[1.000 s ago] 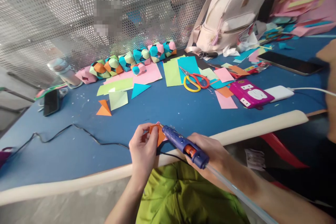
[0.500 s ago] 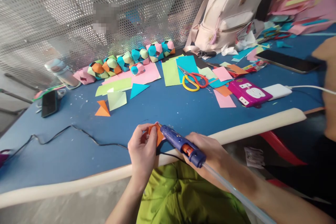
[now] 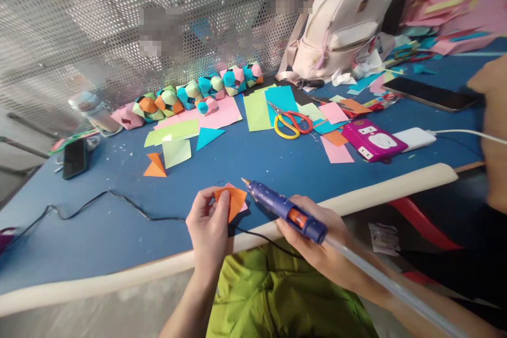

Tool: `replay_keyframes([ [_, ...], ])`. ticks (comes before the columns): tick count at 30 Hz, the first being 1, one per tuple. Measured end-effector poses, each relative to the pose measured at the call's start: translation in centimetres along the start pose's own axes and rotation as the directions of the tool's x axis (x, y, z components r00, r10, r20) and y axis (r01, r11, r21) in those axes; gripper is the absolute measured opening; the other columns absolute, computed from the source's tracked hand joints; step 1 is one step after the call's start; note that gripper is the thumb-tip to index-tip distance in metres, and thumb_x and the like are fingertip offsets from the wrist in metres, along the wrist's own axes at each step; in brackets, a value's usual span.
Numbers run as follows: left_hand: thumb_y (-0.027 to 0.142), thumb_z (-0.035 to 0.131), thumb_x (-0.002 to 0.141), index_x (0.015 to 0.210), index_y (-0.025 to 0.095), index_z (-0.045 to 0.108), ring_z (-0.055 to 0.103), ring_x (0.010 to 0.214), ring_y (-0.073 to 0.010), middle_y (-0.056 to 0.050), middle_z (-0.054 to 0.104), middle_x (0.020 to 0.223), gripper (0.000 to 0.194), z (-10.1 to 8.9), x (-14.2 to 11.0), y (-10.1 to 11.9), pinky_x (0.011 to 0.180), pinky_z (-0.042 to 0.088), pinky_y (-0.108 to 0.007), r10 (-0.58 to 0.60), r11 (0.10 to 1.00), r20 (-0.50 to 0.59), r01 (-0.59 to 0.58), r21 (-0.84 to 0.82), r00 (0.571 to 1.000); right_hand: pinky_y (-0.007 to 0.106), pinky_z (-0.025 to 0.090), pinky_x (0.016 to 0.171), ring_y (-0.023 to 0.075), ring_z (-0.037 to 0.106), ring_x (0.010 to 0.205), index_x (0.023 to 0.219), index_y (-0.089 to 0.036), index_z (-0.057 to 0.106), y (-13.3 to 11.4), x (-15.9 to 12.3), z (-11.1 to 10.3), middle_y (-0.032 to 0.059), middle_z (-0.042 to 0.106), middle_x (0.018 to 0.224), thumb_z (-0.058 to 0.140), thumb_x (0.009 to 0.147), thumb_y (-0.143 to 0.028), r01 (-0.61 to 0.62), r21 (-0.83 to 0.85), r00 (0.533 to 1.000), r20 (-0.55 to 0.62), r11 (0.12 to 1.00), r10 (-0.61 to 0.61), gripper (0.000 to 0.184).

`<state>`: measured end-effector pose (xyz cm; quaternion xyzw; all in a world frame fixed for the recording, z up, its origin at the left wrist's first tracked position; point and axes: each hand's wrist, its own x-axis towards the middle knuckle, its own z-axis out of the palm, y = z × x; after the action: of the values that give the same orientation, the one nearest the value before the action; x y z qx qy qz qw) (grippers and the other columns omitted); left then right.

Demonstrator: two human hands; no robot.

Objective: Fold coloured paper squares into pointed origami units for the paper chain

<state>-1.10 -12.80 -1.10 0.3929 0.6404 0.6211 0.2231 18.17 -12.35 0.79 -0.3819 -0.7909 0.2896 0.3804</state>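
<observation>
My left hand (image 3: 209, 227) pinches a small folded paper piece (image 3: 233, 202), orange with a pink layer behind, just above the near edge of the blue table (image 3: 245, 161). My right hand (image 3: 317, 237) grips a blue glue gun (image 3: 283, 208) with an orange trigger and a clear glue stick trailing back along my forearm. The gun's nozzle points up and left, a little to the right of the paper piece and apart from it. A black cord (image 3: 119, 203) runs left across the table.
A row of folded paper balls (image 3: 198, 90) lines the mesh screen at the back. Loose coloured sheets, scissors (image 3: 291, 122), a pink power strip (image 3: 370, 140), a white power bank (image 3: 414, 138), two phones (image 3: 74, 157) and a backpack (image 3: 340, 16) lie around. Another person's arm (image 3: 493, 132) shows at right.
The glue gun's nozzle has drawn back to the right, off the paper piece. My left hand has shifted slightly left and down with the paper.
</observation>
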Motion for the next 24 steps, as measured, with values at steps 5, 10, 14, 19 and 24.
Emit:
replay_keyframes([
  [5, 0.035, 0.069, 0.077, 0.083, 0.018, 0.063, 0.066, 0.064, -0.0149, -0.001, 0.068, 0.080, 0.020, -0.3, -0.3, -0.1, 0.061, 0.054, -0.028, -0.110, 0.977, 0.073, 0.121, -0.175, 0.991, 0.026, 0.047, 0.057, 0.0161, 0.057, 0.058, 0.085, -0.022, 0.055, 0.2, 2.5, -0.1, 0.0001, 0.060, 0.067, 0.050, 0.092, -0.034, -0.189, -0.006, 0.979, -0.086, 0.982, 0.187, 0.015],
  [10, 0.033, 0.070, 0.076, 0.080, 0.017, 0.062, 0.068, 0.061, -0.0174, -0.001, 0.068, 0.073, 0.019, -0.3, -1.3, 1.2, 0.062, 0.058, -0.032, -0.158, 0.946, 0.148, 0.192, -0.261, 0.976, 0.037, 0.046, 0.086, 0.0262, 0.062, 0.094, 0.096, -0.016, 0.063, 1.5, 6.4, 1.0, 0.0116, 0.067, 0.095, 0.045, 0.094, -0.033, -0.163, -0.329, 0.986, -0.009, 0.930, 0.169, 0.025],
  [14, 0.033, 0.072, 0.074, 0.078, 0.017, 0.061, 0.068, 0.058, -0.0177, -0.001, 0.068, 0.071, 0.020, -0.1, -2.1, 1.8, 0.058, 0.057, -0.031, -0.183, 0.933, 0.175, 0.228, -0.280, 0.967, 0.041, 0.044, 0.088, 0.0298, 0.060, 0.100, 0.107, -0.014, 0.063, 2.3, 7.9, 1.6, 0.0159, 0.067, 0.104, 0.041, 0.096, -0.038, -0.169, -0.470, 0.972, 0.067, 0.866, 0.226, 0.034],
  [19, 0.034, 0.073, 0.073, 0.080, 0.018, 0.061, 0.067, 0.059, -0.0169, -0.001, 0.069, 0.074, 0.022, 0.0, -2.7, 1.6, 0.058, 0.057, -0.030, -0.220, 0.911, 0.215, 0.280, -0.304, 0.951, 0.039, 0.046, 0.083, 0.0283, 0.060, 0.096, 0.106, -0.015, 0.062, 2.7, 5.8, 0.7, 0.0139, 0.067, 0.101, 0.050, 0.092, -0.039, -0.152, -0.370, 0.988, -0.020, 0.917, 0.156, 0.030],
  [24, 0.034, 0.072, 0.075, 0.080, 0.018, 0.062, 0.066, 0.065, -0.0146, 0.000, 0.068, 0.075, 0.020, 0.2, -3.3, 1.4, 0.062, 0.055, -0.026, -0.198, 0.933, 0.215, 0.251, -0.259, 0.956, 0.031, 0.048, 0.071, 0.0179, 0.058, 0.075, 0.080, -0.017, 0.056, 0.3, 1.5, -0.4, 0.0060, 0.062, 0.077, 0.044, 0.093, -0.021, 0.027, -0.118, 0.968, -0.244, 0.993, -0.056, 0.018],
])
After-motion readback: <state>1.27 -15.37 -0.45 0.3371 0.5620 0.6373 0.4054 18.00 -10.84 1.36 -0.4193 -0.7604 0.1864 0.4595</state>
